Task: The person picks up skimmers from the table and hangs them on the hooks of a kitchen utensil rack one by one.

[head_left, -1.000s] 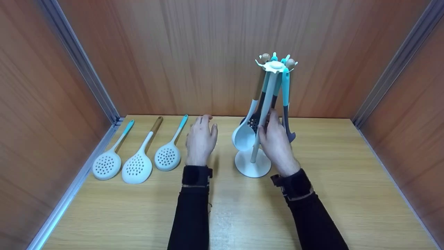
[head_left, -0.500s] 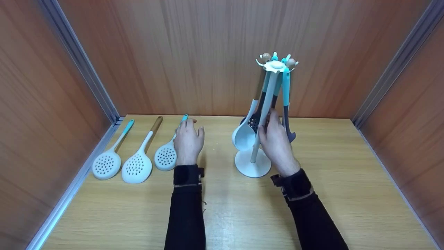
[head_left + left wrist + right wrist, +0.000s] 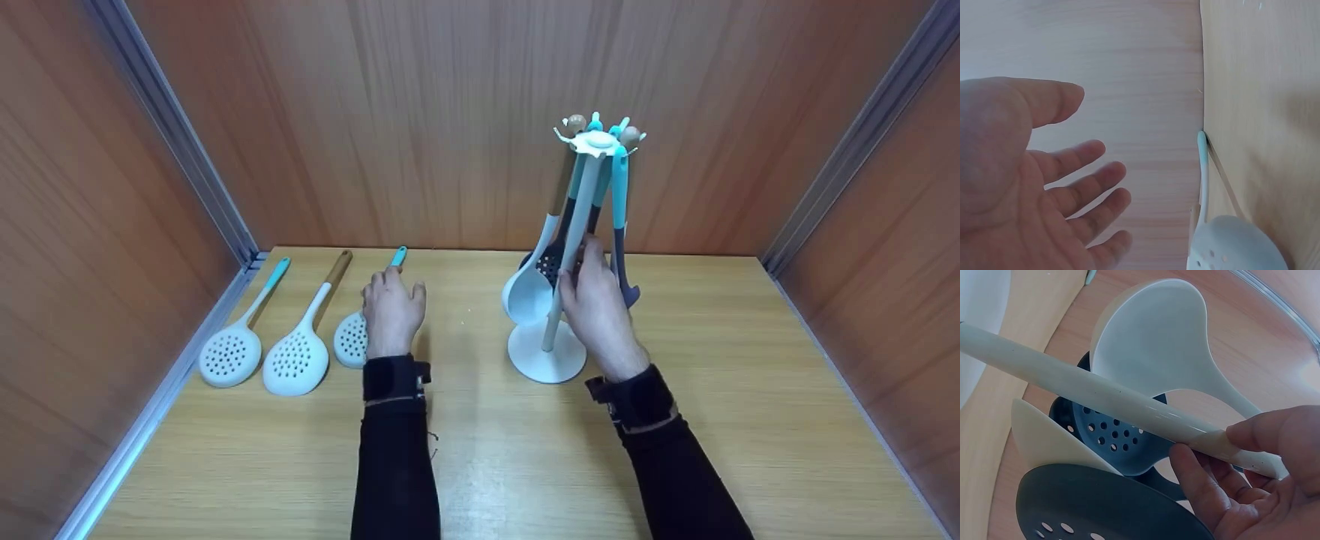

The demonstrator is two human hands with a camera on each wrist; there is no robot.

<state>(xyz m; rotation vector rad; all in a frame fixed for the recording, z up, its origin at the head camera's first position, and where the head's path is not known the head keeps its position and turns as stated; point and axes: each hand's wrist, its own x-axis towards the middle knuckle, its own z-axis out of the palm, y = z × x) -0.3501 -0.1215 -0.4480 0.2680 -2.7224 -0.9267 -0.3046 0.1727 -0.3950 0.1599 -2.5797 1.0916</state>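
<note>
My left hand (image 3: 394, 315), fingers spread and holding nothing, hovers over the rightmost white skimmer (image 3: 349, 341) and hides part of its handle. In the left wrist view, that palm is apart from a white skimmer (image 3: 1235, 244) with a turquoise handle tip. With my right hand (image 3: 600, 315) I grip the white pole of a utensil stand (image 3: 577, 210), thumb on one side and fingers on the other. Hanging from the stand are a white ladle (image 3: 529, 296), a dark skimmer (image 3: 1117, 439) and several more utensils with turquoise or brown handles.
Two more skimmers lie at the left, one with a turquoise handle (image 3: 231, 355) and one with a brown handle (image 3: 297, 363). Wooden panels (image 3: 450, 150) enclose the table (image 3: 480, 450) at the back and both sides.
My left hand has moved left and slightly toward me, from beside the rightmost skimmer to over it. My right hand stays on the stand's pole.
</note>
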